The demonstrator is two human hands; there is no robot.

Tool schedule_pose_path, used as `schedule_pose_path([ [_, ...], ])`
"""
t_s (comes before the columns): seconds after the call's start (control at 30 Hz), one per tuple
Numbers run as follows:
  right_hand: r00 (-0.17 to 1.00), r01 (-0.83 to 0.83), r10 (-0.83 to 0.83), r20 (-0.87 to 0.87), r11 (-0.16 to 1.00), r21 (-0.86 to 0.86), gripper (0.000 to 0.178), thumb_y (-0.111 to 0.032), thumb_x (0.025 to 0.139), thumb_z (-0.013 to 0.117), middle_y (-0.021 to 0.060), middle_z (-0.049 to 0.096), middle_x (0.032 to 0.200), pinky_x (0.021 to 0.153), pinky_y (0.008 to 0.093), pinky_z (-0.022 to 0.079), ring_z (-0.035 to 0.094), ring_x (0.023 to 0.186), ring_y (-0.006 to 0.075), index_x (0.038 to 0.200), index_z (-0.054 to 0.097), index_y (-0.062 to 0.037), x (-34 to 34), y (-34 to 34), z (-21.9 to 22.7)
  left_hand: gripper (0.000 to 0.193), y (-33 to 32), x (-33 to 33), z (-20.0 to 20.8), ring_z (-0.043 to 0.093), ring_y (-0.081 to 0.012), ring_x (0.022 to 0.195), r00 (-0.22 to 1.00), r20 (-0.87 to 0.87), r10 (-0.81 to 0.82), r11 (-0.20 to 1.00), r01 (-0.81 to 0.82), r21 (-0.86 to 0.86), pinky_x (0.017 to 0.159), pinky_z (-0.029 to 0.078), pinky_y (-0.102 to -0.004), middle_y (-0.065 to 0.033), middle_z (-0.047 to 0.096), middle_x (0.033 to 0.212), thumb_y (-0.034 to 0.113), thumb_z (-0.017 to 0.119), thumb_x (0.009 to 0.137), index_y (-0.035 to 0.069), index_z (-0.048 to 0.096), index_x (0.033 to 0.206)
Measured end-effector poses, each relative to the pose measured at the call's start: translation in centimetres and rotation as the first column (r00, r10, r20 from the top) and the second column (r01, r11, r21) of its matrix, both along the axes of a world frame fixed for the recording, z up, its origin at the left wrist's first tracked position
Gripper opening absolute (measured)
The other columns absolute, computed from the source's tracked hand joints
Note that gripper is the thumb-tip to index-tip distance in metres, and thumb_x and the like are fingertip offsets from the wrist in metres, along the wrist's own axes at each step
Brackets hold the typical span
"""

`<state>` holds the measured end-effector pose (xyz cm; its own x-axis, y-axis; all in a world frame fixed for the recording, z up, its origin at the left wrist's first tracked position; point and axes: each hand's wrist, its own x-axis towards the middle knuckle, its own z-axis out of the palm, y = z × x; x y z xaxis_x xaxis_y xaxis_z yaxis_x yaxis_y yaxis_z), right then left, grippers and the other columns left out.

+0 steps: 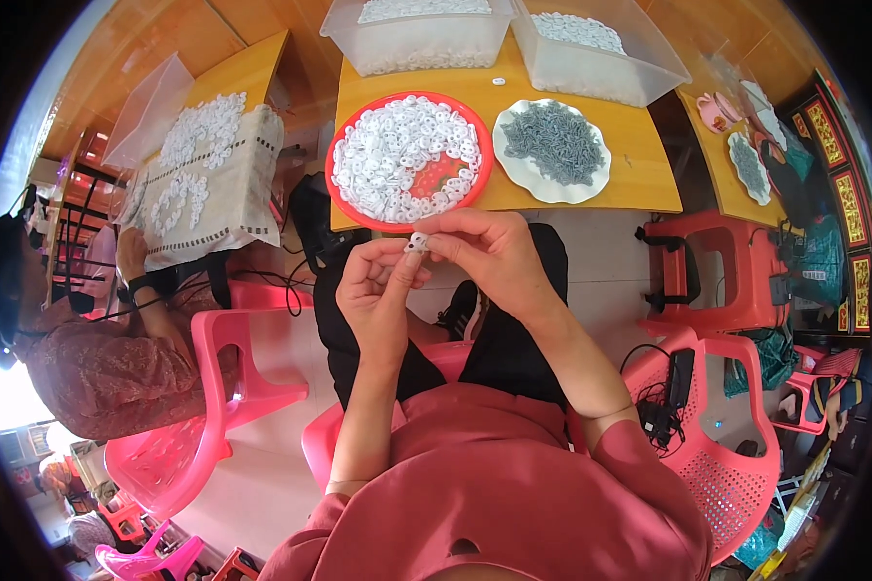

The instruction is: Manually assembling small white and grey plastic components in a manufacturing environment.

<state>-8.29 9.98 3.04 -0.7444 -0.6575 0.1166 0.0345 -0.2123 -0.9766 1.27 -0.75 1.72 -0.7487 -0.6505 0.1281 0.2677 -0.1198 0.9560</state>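
Your left hand (378, 286) and right hand (489, 254) pinch one small white ring (418, 241) between fingertips. Red tray (331, 155) of rings sits at 12 o'clock on the counter (639, 165).

- Two clear plastic tubs (591, 48) at 12 o'clock on the far edge of the yellow table (639, 169); rectangular, translucent, each filled with small white pieces.
- Empty clear plastic tub (150, 102) at 10 o'clock, tilted beside the neighbouring table.
- Framed panels (843, 208) at 3 o'clock; rectangular, red with gold ornament, dark borders.
- No screens seen.
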Motion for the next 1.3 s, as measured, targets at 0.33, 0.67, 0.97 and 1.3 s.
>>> schedule_pose_path([
  [0.33, 0.963, -0.193, 0.194, 0.186, 0.981, -0.021, 0.02, -0.001, 0.081, 0.065, 0.0036, 0.064, 0.087, 0.069, 0.0189, 0.046, 0.059, 0.079, 0.006, 0.09, 0.048, -0.005, -0.3, 0.9, 1.8, 0.035, -2.3, -0.1, -0.9, 0.052, -0.0189, 0.106, 0.925, -0.093, -0.369, 0.921, 0.35, -0.169, 0.093, 0.04, -0.0311, -0.0108, 0.055, 0.114, 0.013, 0.064, 0.083, 0.0, 0.06, 0.115],
  [0.67, 0.927, -0.302, 0.307, 0.216, 0.952, -0.058, 0.028, 0.002, 0.08, 0.065, 0.0086, 0.066, 0.086, 0.071, 0.0202, 0.047, 0.06, 0.083, 0.0079, 0.092, 0.041, -0.0052, -1.0, 1.5, 1.8, 0.033, -3.0, 0.2, -1.7, 0.051, -0.0216, 0.111, 0.85, -0.131, -0.51, 0.86, 0.509, -0.041, 0.095, 0.039, -0.0336, -0.013, 0.054, 0.12, 0.011, 0.067, 0.078, 0.0, 0.064, 0.11],
  [0.97, 0.961, -0.245, 0.24, 0.137, 0.969, 0.014, 0.019, 0.001, 0.08, 0.065, 0.0069, 0.066, 0.086, 0.071, 0.0201, 0.048, 0.06, 0.081, 0.0075, 0.091, 0.05, -0.002, -1.8, 1.9, 1.5, 0.024, -0.8, 0.3, 0.1, 0.06, -0.0133, 0.091, 0.968, 0.03, -0.25, 0.966, 0.247, 0.071, 0.081, 0.046, -0.0236, -0.0091, 0.062, 0.105, 0.002, 0.064, 0.082, -0.001, 0.063, 0.105],
  [1.3, 0.993, -0.118, 0.121, -0.017, 0.984, 0.132, 0.016, -0.002, 0.084, 0.061, 0.0052, 0.067, 0.089, 0.073, 0.0215, 0.05, 0.062, 0.082, 0.0087, 0.098, 0.066, 0.0028, -0.7, 1.5, 2.1, 0.008, 0.1, 0.4, 0.8, 0.061, -0.0082, 0.071, 0.983, 0.133, -0.129, 0.99, 0.12, 0.077, 0.067, 0.046, -0.0194, -0.0039, 0.064, 0.082, 0.003, 0.063, 0.084, -0.002, 0.062, 0.09],
])
